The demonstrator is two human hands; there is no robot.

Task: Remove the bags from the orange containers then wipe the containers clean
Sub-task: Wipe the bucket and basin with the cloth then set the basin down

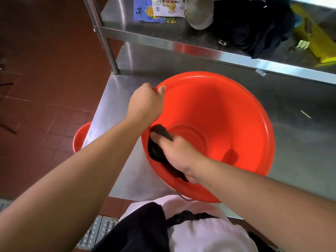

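Orange container [218,113] sits tilted on the steel table [300,142], its near edge hanging past the table's front and its open mouth turned up toward the camera. Left hand [145,104] grips the far-left rim — fingers curled over the outside, thumb hooked inside the lip. Right hand [177,151] is down inside the container, fingers close together and pressing a dark cloth [160,140] against the inner left wall; whether the fingertips curl round the cloth cannot be told. A second orange container [81,137] shows below the table's left edge, on the red tiled floor [45,79]. On the shelf [163,40] above the table lie a printed cloth [145,13], a metal bowl [198,15] on its side, a heap of black fabric [254,28] and a yellow object [314,39] at the right.
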